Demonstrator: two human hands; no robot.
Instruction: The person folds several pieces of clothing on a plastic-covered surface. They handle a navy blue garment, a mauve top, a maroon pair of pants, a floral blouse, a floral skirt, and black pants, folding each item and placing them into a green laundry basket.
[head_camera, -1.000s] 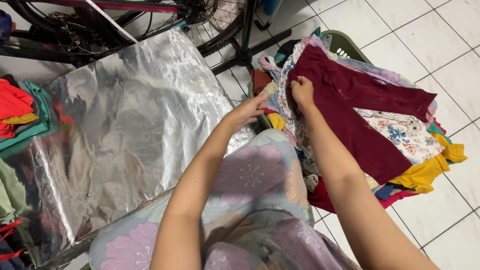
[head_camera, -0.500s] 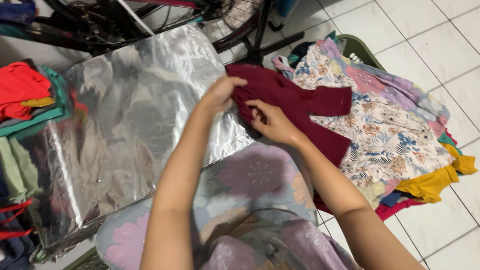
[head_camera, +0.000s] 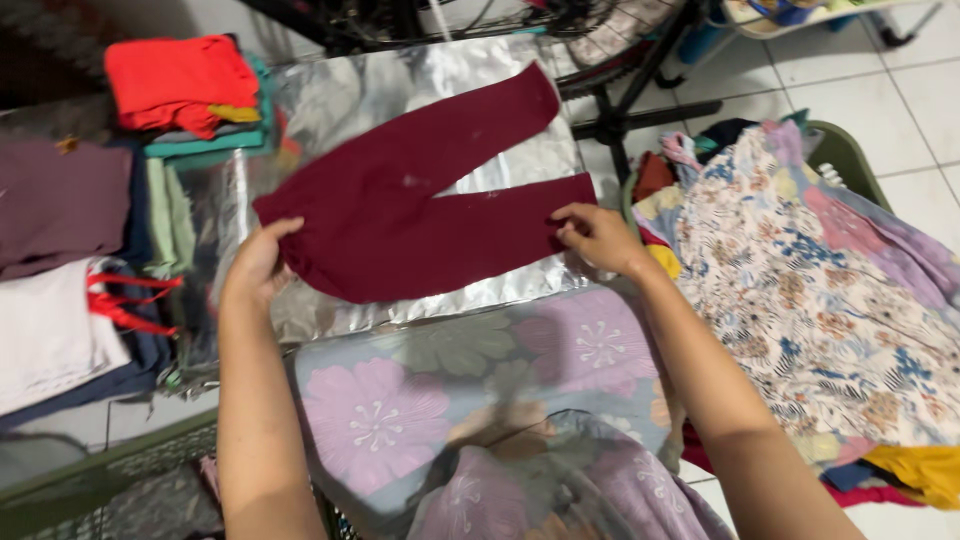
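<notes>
A pair of small maroon trousers (head_camera: 400, 205) is lying spread flat on a silver foil-covered surface (head_camera: 330, 90), its waist end pointing toward 8 o'clock and its two legs fanning out toward 1 and 3 o'clock. The left hand (head_camera: 258, 265) is gripping the waist edge, its grip clamped on the cloth with the thumb lying on top. The right hand (head_camera: 597, 235) is pinching the cuff of the nearer leg, its grip closed on the fabric at the 3 o'clock end. The farther leg is lying free, reaching up toward the top edge of the foil.

At 10 o'clock from the trousers a folded red garment (head_camera: 180, 80) is sitting on top of a stack of green and grey pieces. At 9 o'clock, beside the foil, a folded purple-brown cloth (head_camera: 55, 205) and a white piece with red straps (head_camera: 60, 325) are lying on darker clothes. At 3 o'clock a green laundry basket (head_camera: 850, 155) is standing on the white tiled floor (head_camera: 880, 90), heaped with a floral-print garment (head_camera: 820, 290) and other coloured clothes. At 12 o'clock a black bicycle stand (head_camera: 640, 95) is crossing the tiles. The person's flowered dress (head_camera: 480, 400) is filling the 6 o'clock area between both forearms.
</notes>
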